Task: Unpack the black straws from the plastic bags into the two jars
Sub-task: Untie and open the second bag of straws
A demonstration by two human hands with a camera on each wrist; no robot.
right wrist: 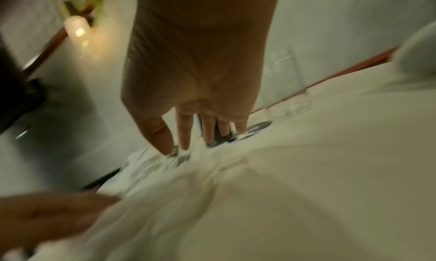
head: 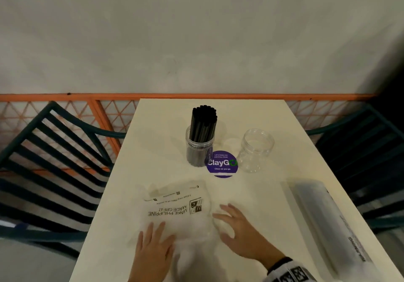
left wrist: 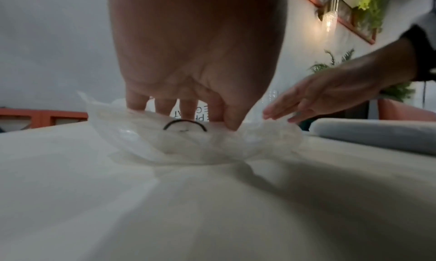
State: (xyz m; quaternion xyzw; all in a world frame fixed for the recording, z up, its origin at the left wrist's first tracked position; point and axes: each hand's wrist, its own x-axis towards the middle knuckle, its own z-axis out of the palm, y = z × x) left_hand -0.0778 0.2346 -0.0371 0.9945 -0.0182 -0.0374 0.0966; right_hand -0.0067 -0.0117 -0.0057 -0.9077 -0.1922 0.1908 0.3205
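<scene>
An emptied clear plastic bag (head: 179,207) with black print lies flat on the near middle of the white table (head: 153,146). My left hand (head: 156,235) presses on its near end with straight fingers. In the left wrist view a black rubber band (left wrist: 185,125) lies on the bag (left wrist: 212,144) just under those fingers (left wrist: 162,106). My right hand (head: 227,222) hovers spread at the bag's right edge, holding nothing. Farther back, one clear jar (head: 200,150) is packed with upright black straws (head: 203,122). An empty jar (head: 255,150) stands to its right. A full bag of straws (head: 328,222) lies at the right edge.
A round purple sticker (head: 222,164) sits on the table between the two jars. Dark slatted chairs (head: 54,161) flank the table on both sides. Behind it run an orange lattice rail (head: 105,115) and a plain wall. The right wrist view is blurred by motion.
</scene>
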